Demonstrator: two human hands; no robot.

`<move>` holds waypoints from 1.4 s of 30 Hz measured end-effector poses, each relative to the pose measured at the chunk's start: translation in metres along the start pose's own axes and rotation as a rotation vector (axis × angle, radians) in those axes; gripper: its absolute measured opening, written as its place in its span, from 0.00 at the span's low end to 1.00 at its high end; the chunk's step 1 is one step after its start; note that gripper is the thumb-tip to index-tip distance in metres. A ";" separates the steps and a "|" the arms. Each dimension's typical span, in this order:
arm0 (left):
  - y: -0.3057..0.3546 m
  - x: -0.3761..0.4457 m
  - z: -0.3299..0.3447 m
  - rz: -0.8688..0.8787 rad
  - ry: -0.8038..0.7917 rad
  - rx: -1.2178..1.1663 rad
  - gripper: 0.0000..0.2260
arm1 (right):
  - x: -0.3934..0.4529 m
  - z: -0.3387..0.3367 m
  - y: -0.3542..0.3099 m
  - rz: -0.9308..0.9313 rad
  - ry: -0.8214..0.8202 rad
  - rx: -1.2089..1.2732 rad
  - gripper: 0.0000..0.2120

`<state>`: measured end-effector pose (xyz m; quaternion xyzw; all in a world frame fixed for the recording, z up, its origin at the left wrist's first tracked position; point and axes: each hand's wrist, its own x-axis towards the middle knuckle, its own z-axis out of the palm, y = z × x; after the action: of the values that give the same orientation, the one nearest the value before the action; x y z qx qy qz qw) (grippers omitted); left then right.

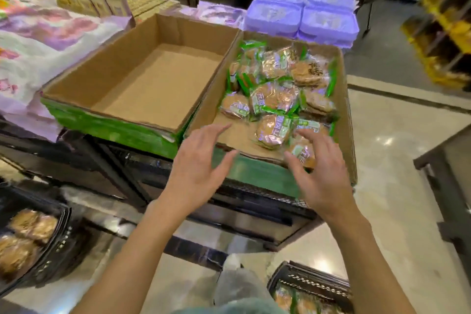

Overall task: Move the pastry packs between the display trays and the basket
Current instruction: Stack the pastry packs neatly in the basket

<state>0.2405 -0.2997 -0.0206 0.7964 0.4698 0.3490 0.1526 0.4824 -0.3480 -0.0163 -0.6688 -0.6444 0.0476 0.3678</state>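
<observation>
Two cardboard display trays stand side by side on a dark shelf. The left tray (122,79) holds nothing. The right tray (342,99) holds several green-wrapped pastry packs (272,99). My left hand (196,168) hovers at that tray's front edge, fingers spread, holding nothing. My right hand (323,173) is spread just over the nearest packs at the front right corner, holding nothing. A black basket (309,285) with more green-wrapped packs sits on the floor at the bottom right.
Another black basket (54,239) of brown pastries sits at the lower left. Purple plastic boxes (300,15) stand behind the right tray, pink and white packages (46,41) to the left. A dark counter corner (443,173) juts in at the right, across a tiled floor.
</observation>
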 end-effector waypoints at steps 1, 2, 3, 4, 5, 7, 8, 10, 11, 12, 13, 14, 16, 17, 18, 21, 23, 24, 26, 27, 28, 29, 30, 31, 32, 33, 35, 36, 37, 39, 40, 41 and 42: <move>-0.001 0.019 0.007 0.018 -0.021 -0.008 0.23 | 0.017 0.000 0.016 0.007 -0.005 -0.018 0.20; -0.003 0.036 0.014 0.035 -0.053 -0.018 0.22 | 0.032 -0.001 0.030 0.027 -0.044 -0.041 0.20; -0.005 0.053 0.021 0.048 -0.087 -0.031 0.23 | 0.046 -0.002 0.042 0.075 -0.123 -0.068 0.21; -0.008 0.068 0.028 0.056 -0.122 -0.047 0.23 | 0.059 -0.004 0.051 0.136 -0.222 -0.104 0.23; -0.012 0.081 0.036 0.056 -0.166 -0.063 0.23 | 0.068 -0.005 0.058 0.188 -0.321 -0.155 0.25; -0.019 0.102 0.052 0.022 -0.300 -0.086 0.25 | 0.079 -0.006 0.066 0.259 -0.462 -0.296 0.28; -0.023 0.111 0.060 -0.004 -0.378 -0.098 0.26 | 0.081 -0.005 0.066 0.271 -0.499 -0.374 0.29; -0.029 0.129 0.073 -0.071 -0.499 -0.109 0.30 | 0.085 0.000 0.064 0.263 -0.558 -0.499 0.32; -0.032 0.138 0.080 -0.097 -0.532 -0.108 0.31 | 0.087 0.004 0.064 0.267 -0.583 -0.535 0.34; -0.033 0.147 0.086 -0.124 -0.563 -0.109 0.33 | 0.089 0.009 0.064 0.283 -0.605 -0.551 0.36; -0.034 0.155 0.092 -0.164 -0.604 -0.120 0.35 | 0.090 0.012 0.064 0.316 -0.624 -0.544 0.39; -0.037 0.164 0.098 -0.210 -0.654 -0.140 0.36 | 0.090 0.015 0.064 0.354 -0.635 -0.524 0.41; -0.044 0.180 0.111 -0.337 -0.771 -0.155 0.36 | 0.090 0.018 0.060 0.408 -0.634 -0.502 0.43; -0.049 0.188 0.118 -0.404 -0.820 -0.151 0.37 | 0.090 0.020 0.058 0.422 -0.625 -0.507 0.43; -0.053 0.195 0.126 -0.471 -0.853 -0.147 0.38 | 0.090 0.021 0.056 0.434 -0.619 -0.518 0.42; -0.053 0.206 0.146 -0.585 -0.876 -0.149 0.38 | 0.091 0.024 0.049 0.494 -0.601 -0.570 0.39; -0.049 0.202 0.154 -0.583 -0.822 -0.190 0.32 | 0.091 0.025 0.043 0.523 -0.585 -0.616 0.36; -0.048 0.199 0.157 -0.572 -0.793 -0.223 0.28 | 0.089 0.025 0.040 0.541 -0.562 -0.617 0.34; -0.046 0.195 0.157 -0.527 -0.734 -0.286 0.22 | 0.084 0.022 0.033 0.595 -0.461 -0.563 0.29; -0.044 0.195 0.154 -0.492 -0.700 -0.315 0.21 | 0.081 0.020 0.029 0.619 -0.390 -0.530 0.27; -0.044 0.196 0.151 -0.452 -0.657 -0.339 0.20 | 0.077 0.017 0.026 0.646 -0.309 -0.494 0.25; -0.043 0.199 0.146 -0.409 -0.612 -0.364 0.20 | 0.073 0.014 0.024 0.671 -0.208 -0.450 0.24; -0.042 0.203 0.139 -0.368 -0.565 -0.398 0.19 | 0.067 0.010 0.021 0.699 -0.097 -0.385 0.23; -0.039 0.208 0.129 -0.320 -0.519 -0.442 0.18 | 0.060 0.005 0.017 0.732 0.028 -0.297 0.21; -0.039 0.212 0.122 -0.269 -0.486 -0.498 0.17 | 0.053 0.000 0.011 0.769 0.174 -0.189 0.20; -0.033 0.215 0.113 -0.228 -0.459 -0.568 0.16 | 0.046 -0.006 0.003 0.805 0.330 -0.065 0.19; -0.021 0.220 0.100 -0.189 -0.442 -0.685 0.16 | 0.036 -0.017 -0.015 0.841 0.592 0.142 0.18; -0.010 0.218 0.098 -0.168 -0.474 -0.742 0.16 | 0.026 -0.023 -0.024 0.853 0.709 0.208 0.18; 0.003 0.214 0.095 -0.159 -0.525 -0.818 0.15 | 0.014 -0.030 -0.031 0.865 0.806 0.255 0.18; 0.031 0.197 0.094 -0.143 -0.645 -0.941 0.17 | -0.018 -0.042 -0.044 0.916 0.952 0.291 0.18; 0.046 0.186 0.094 -0.116 -0.697 -0.981 0.18 | -0.036 -0.047 -0.050 0.950 1.020 0.291 0.19; 0.062 0.172 0.094 -0.093 -0.744 -1.023 0.16 | -0.055 -0.053 -0.056 0.979 1.094 0.289 0.20; 0.075 0.157 0.096 -0.072 -0.789 -1.058 0.15 | -0.075 -0.058 -0.061 1.005 1.176 0.299 0.22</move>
<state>0.4051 -0.1956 0.0190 0.6660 0.1700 0.2096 0.6954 0.4509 -0.4468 0.0285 -0.7389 0.0487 -0.0674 0.6687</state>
